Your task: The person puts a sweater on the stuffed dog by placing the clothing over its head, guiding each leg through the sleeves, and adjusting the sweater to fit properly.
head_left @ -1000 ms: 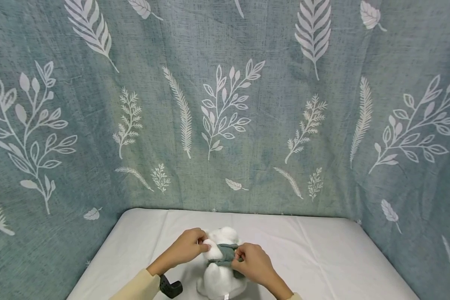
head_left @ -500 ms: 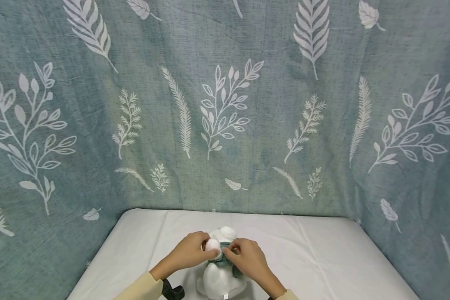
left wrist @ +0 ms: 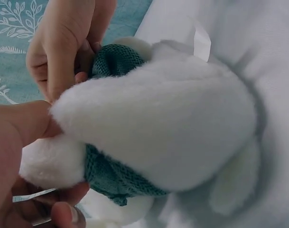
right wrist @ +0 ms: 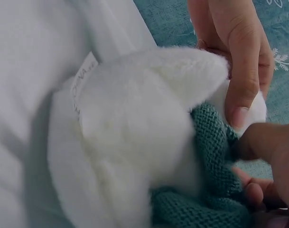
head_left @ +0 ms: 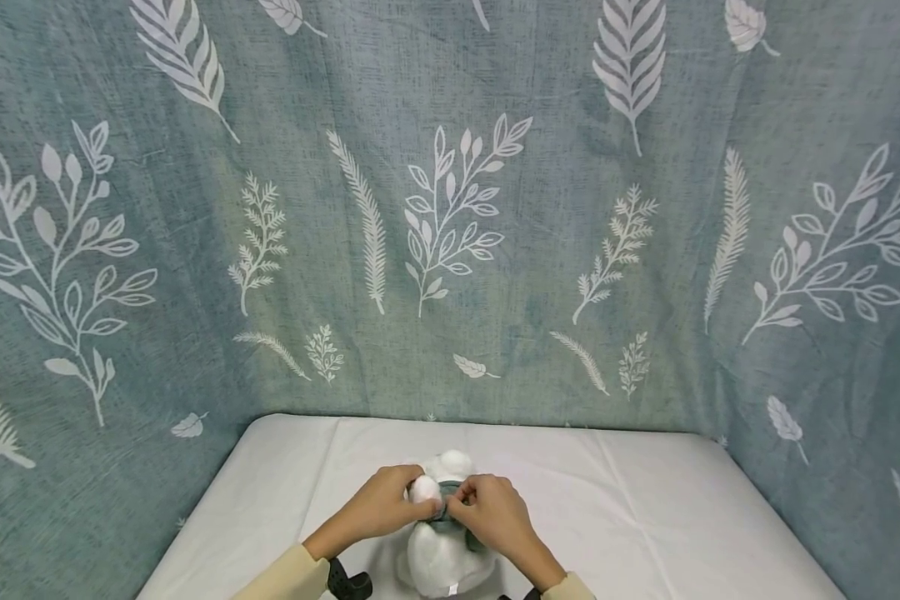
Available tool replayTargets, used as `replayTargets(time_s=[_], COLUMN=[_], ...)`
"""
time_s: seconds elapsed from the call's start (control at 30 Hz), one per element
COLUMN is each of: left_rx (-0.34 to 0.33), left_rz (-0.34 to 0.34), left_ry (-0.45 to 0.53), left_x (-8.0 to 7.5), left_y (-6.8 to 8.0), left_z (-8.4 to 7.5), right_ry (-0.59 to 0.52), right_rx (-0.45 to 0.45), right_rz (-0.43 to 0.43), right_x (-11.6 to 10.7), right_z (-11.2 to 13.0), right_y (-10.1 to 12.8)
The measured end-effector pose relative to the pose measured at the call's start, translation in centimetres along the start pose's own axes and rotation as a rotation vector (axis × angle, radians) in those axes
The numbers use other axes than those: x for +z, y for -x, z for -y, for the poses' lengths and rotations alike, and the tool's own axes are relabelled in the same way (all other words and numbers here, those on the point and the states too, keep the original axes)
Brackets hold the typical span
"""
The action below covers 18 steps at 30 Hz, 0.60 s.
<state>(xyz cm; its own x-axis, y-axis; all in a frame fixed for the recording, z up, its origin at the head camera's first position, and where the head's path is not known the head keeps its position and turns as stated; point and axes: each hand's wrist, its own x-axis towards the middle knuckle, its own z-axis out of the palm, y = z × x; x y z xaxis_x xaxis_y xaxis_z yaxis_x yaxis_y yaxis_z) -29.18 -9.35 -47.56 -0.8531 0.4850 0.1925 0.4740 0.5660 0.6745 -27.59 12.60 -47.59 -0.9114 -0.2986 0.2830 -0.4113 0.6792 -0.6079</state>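
A white plush toy point(head_left: 441, 554) lies on the white-covered table point(head_left: 645, 500), with a green knitted garment point(head_left: 447, 510) around its upper part. My left hand point(head_left: 411, 497) grips a white plush limb point(head_left: 424, 488) beside the knit; in the left wrist view that hand point(left wrist: 21, 142) holds the limb point(left wrist: 51, 164) between thumb and fingers. My right hand point(head_left: 459, 500) pinches the knit close to the left hand. In the right wrist view, the right hand point(right wrist: 265, 156) holds the knit point(right wrist: 213, 156) against the plush point(right wrist: 135, 123). The toy's face is hidden.
A blue-green curtain with white leaf prints point(head_left: 450, 208) closes off the back and both sides of the table. A sewn label point(right wrist: 82, 78) sticks out of the plush. A black wrist-camera mount point(head_left: 345, 581) shows under my left sleeve.
My right hand has slid left along the knit until it nearly meets the left hand. The left hand keeps its hold on the plush limb; the toy has barely shifted.
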Motion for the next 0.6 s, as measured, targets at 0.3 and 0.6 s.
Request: replayTargets(time_s=[0.3, 0.6], left_rx=[0.004, -0.076], left_rz=[-0.006, -0.003], left_ry=[-0.010, 0.033], left_x=[-0.39, -0.95], left_y=[0.24, 0.62], left_z=[0.05, 0.53], right_ry=[0.161, 0.106], right_rx=[0.052, -0.025], right_rz=[-0.058, 0.029], right_x=[0.28, 0.45], right_z=[-0.45, 0.27], right_y=[0.05, 0.48])
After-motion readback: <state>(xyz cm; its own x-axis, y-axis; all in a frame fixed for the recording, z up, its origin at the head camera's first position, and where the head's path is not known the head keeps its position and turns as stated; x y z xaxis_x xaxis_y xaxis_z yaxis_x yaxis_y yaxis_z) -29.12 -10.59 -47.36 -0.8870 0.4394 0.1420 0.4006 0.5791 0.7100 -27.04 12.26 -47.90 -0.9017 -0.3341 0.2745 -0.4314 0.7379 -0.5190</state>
